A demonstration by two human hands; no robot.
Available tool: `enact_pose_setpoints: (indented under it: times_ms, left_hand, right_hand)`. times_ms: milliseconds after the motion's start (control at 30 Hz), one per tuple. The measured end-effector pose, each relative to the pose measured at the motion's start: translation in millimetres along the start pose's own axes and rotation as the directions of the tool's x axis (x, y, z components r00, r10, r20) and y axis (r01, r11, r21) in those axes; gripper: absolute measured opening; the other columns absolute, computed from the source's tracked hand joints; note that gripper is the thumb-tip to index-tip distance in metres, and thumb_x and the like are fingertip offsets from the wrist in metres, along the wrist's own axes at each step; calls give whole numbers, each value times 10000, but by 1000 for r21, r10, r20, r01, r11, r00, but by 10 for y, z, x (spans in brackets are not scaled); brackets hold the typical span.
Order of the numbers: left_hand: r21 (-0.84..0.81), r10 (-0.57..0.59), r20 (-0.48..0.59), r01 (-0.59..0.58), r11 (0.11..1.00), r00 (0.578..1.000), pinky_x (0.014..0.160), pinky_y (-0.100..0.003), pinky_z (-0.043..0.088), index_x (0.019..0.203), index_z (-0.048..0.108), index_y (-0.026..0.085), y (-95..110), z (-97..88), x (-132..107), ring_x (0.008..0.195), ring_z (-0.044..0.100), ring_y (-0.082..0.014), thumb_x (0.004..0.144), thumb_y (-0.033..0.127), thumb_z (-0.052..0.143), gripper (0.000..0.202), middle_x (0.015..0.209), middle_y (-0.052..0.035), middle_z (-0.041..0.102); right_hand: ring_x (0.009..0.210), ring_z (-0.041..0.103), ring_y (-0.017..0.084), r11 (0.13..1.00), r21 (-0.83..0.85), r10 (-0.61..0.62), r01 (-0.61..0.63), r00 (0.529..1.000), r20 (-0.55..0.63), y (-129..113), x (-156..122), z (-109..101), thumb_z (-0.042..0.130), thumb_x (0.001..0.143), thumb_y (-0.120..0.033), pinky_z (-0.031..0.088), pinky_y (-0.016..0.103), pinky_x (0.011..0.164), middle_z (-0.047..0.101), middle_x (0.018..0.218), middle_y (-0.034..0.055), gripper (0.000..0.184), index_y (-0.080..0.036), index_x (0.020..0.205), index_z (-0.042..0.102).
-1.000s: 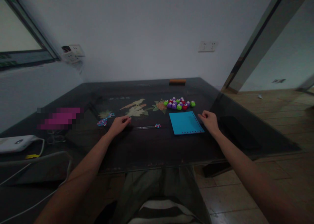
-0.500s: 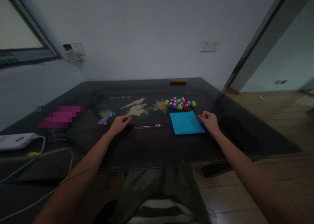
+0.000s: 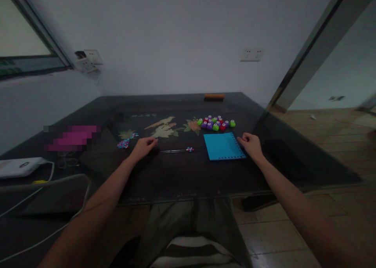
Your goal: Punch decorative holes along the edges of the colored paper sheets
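My left hand [image 3: 144, 147] rests on the dark table with its fingers curled closed, and nothing shows in it. Just left of it lies a pile of small pink, blue and white pieces [image 3: 123, 143], with a few more pieces [image 3: 134, 135] behind. A thin pale line [image 3: 173, 151] runs from near the left hand to a little cluster of the same pieces [image 3: 190, 149]. My right hand [image 3: 249, 143] is also curled closed, right beside the edge of a square blue sheet with a row of holes [image 3: 223, 146]. No object is visible in its fingers.
Behind the blue sheet sit several green, purple and red eye-like pieces [image 3: 216, 123]. An orange-brown block [image 3: 214, 97] lies at the table's far edge. On the left are a blurred-out pink thing [image 3: 75, 138] and a white device [image 3: 22, 167] with a cable. A black flat object [image 3: 286, 158] lies at right.
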State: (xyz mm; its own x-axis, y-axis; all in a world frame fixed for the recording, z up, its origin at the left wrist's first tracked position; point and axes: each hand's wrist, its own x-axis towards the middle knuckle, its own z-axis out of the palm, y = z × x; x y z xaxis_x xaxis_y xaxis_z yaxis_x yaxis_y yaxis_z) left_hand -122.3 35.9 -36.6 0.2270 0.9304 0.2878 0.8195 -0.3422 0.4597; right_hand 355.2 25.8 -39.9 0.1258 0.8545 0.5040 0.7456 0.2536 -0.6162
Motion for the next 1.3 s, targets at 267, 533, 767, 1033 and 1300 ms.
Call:
enact_pose_setpoints:
  times_ms: [267, 533, 767, 1033, 1300]
  left_hand:
    - [-2, -2, 5, 2, 1000, 1000, 580, -242, 348, 680, 627, 155, 12, -3, -3, 590, 523, -151, 841, 467, 404, 416, 593, 1, 594]
    - [-12, 11, -2, -11, 1000, 1000, 609, -255, 364, 678, 625, 159, -13, 4, 6, 620, 552, -162, 844, 448, 411, 396, 629, -14, 615]
    - [-4, -4, -2, 4, 1000, 1000, 599, -251, 363, 685, 632, 161, 4, 0, -6, 608, 552, -158, 842, 442, 416, 387, 622, -11, 618]
    - [-20, -5, -2, 5, 1000, 1000, 589, -246, 361, 677, 624, 159, 35, -12, -16, 599, 534, -153, 840, 448, 409, 395, 615, -10, 610]
    - [-14, -21, -5, 21, 1000, 1000, 560, -238, 348, 670, 625, 156, 51, -21, -21, 573, 506, -147, 829, 455, 415, 399, 560, 3, 570]
  right_hand:
    - [485, 288, 99, 1000, 9, 3, -3, 1000, 2, 6, 0, 2, 543, 691, -306, 241, 257, 513, 278, 475, -59, 357, -214, 512, 249]
    - [478, 277, 98, 1000, 13, 14, -14, 1000, 4, -53, 0, -19, 542, 685, -322, 235, 260, 507, 265, 467, -61, 366, -217, 502, 243]
    - [481, 283, 100, 1000, 9, 12, -12, 1000, 1, -62, -7, -24, 542, 691, -310, 233, 261, 512, 274, 467, -60, 364, -216, 505, 244]
    - [482, 288, 102, 1000, 14, 18, -18, 1000, 13, -78, -5, -31, 548, 685, -313, 239, 262, 511, 280, 463, -58, 366, -218, 502, 246]
    - [482, 281, 100, 1000, -3, 2, -2, 1000, 5, -84, -8, -30, 551, 683, -318, 234, 257, 508, 276, 463, -57, 371, -217, 502, 244]
